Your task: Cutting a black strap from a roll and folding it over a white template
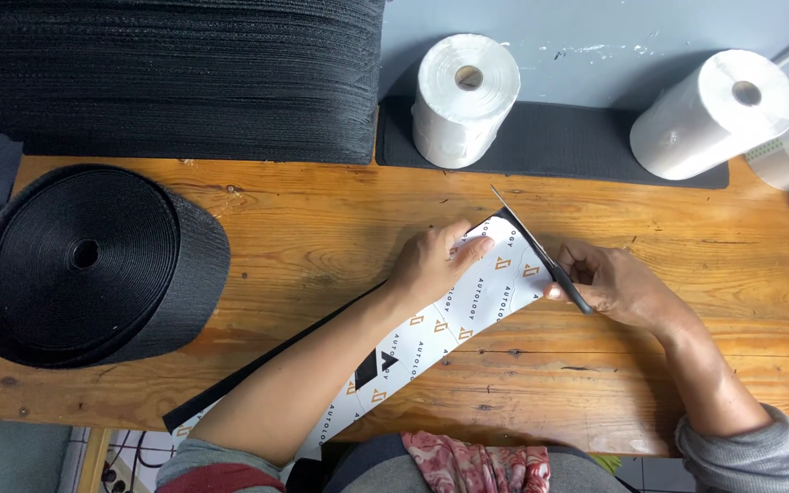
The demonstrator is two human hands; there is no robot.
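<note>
A big roll of black webbing (93, 265) lies at the wooden table's (321, 210) left. Two white rolls (464, 99) (714, 114) stand behind.

A long strip (431, 333) lies flat on the wooden tabletop (321, 219), running diagonally from the near edge toward the middle. Its top face is white with small orange marks and dark print; its underside is black. A pair of black scissors (541, 256) stands at the strip's far end, blades open across it, tip pointing to the far edge.
</note>
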